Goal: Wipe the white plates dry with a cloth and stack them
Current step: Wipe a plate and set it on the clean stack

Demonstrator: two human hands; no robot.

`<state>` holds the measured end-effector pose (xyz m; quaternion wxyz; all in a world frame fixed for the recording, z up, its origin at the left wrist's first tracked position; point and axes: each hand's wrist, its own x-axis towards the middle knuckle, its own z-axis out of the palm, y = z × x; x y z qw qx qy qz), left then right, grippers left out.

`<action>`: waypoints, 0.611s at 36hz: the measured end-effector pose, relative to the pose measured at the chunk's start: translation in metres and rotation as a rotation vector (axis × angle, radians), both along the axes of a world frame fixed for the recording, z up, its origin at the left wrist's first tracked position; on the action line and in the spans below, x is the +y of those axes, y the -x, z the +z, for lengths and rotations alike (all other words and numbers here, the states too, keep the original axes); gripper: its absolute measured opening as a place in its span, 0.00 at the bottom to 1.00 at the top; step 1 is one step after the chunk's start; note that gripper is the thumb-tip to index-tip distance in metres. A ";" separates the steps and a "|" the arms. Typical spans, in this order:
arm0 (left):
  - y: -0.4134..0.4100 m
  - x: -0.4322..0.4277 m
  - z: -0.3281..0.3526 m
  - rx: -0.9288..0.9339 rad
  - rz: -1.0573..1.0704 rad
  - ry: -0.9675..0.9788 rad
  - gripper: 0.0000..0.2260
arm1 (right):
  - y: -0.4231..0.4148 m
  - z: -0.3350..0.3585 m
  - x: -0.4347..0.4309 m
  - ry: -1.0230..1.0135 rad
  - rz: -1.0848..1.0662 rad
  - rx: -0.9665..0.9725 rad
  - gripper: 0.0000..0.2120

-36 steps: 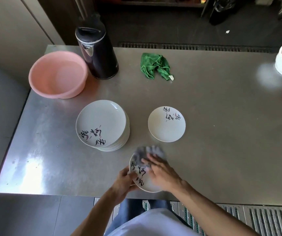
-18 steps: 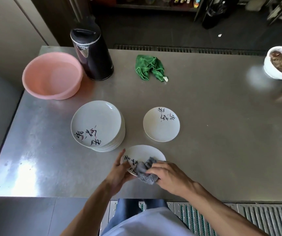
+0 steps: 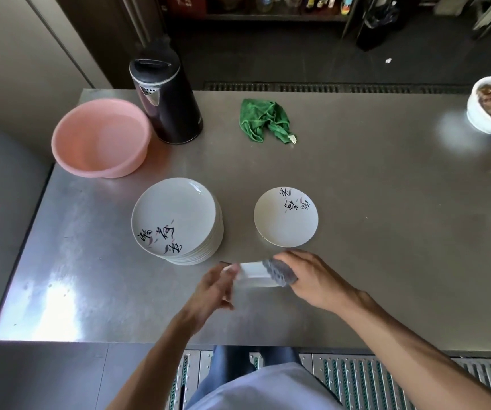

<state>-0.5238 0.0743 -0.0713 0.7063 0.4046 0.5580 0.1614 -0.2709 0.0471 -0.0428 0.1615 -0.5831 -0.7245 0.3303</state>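
Bare forearms, no sleeves in view, pale lilac-grey top, dark trousers, possibly blue

Counted: one plate stack (image 3: 179,220), one single plate (image 3: 285,217), one held plate (image 3: 251,275). Two cloths: grey (image 3: 279,272), green (image 3: 263,119). One basin (image 3: 100,137), one kettle (image 3: 165,99).

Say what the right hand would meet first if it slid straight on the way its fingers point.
Probably the left hand, across the held plate; the right hand points leftward.

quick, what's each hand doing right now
Left hand: closed on the left edge of the tilted white plate.
Right hand: closed on the grey cloth, pressed against the plate.
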 end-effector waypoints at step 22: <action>-0.005 -0.039 -0.038 -0.023 0.183 0.183 0.10 | 0.028 -0.049 -0.047 0.088 -0.431 0.189 0.24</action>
